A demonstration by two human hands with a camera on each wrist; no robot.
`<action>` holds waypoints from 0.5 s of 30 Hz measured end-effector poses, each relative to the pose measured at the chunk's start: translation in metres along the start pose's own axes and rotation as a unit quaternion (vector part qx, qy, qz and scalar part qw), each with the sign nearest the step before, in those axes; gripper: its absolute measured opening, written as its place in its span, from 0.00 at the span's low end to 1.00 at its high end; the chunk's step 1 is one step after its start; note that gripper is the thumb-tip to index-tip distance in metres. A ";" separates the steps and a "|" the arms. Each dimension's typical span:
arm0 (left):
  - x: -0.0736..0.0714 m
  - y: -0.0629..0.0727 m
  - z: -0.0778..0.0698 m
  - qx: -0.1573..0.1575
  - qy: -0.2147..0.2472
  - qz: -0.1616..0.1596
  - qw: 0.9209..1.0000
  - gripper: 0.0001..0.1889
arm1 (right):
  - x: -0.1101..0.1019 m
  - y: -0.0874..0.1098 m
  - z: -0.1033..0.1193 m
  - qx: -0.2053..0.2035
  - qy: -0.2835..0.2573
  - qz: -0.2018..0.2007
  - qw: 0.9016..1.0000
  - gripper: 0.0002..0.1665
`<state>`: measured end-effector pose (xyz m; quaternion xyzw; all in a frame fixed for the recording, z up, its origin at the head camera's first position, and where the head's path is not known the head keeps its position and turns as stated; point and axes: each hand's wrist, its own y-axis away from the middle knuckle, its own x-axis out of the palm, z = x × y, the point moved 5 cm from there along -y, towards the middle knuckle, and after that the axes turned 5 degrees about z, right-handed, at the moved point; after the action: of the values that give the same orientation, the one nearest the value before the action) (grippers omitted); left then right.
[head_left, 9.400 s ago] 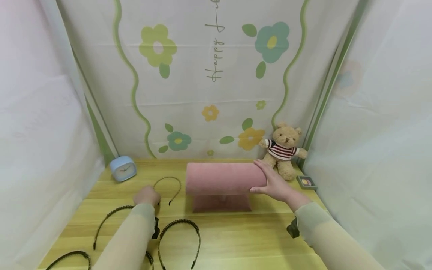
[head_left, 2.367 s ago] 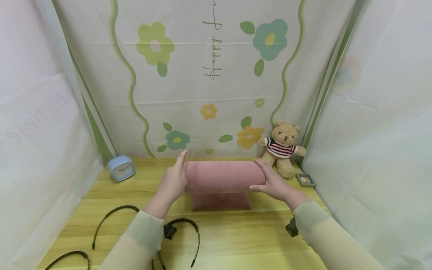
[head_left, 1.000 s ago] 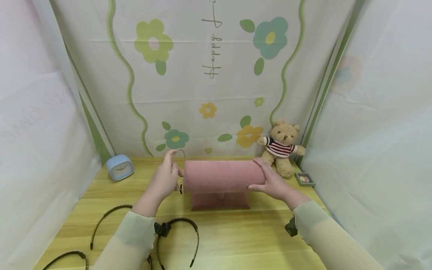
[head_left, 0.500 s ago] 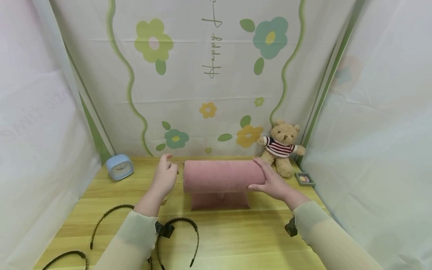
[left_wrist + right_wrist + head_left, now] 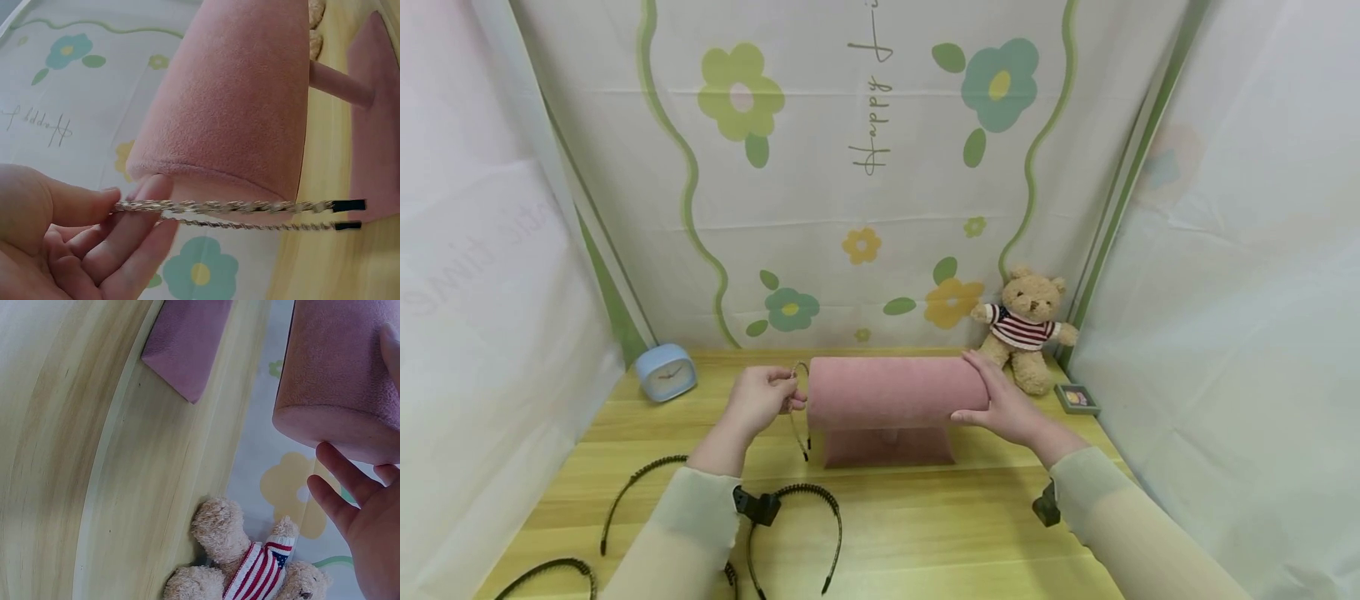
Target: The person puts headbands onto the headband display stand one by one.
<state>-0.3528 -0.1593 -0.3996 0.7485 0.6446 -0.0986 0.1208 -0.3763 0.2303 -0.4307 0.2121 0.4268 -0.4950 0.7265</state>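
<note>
A pink velvet headband stand [image 5: 895, 393], a horizontal roll on a post and flat base, stands at the table's back centre. My left hand [image 5: 758, 402] pinches a thin twisted metallic headband [image 5: 225, 206] by its curved part, thumb against fingers. In the left wrist view its two black-tipped ends point toward the stand's base, and the band overlaps the roll's left end face. My right hand [image 5: 1006, 402] holds the roll's right end, with the thumb on the front and the fingertips at the end face [image 5: 337, 428] in the right wrist view.
Several dark headbands lie on the wooden table, one at front centre [image 5: 807, 488] and others [image 5: 647, 471] to the left. A blue clock [image 5: 667, 372] stands back left. A teddy bear [image 5: 1028, 329] and small framed picture [image 5: 1077, 399] sit back right. Fabric walls enclose the table.
The thin headband has gone from the table into my left hand. It was up at the roll's left end; now hand and band are lower, just left of it. My right hand stays put.
</note>
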 end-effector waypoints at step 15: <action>0.006 -0.001 0.007 -0.027 0.115 0.041 0.992 0.21 | -0.001 0.000 -0.001 -0.003 -0.002 0.001 1.000 0.64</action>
<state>-0.3529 -0.1557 -0.4078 0.7768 0.6257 0.0111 0.0700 -0.3770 0.2315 -0.4306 0.2099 0.4266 -0.4934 0.7284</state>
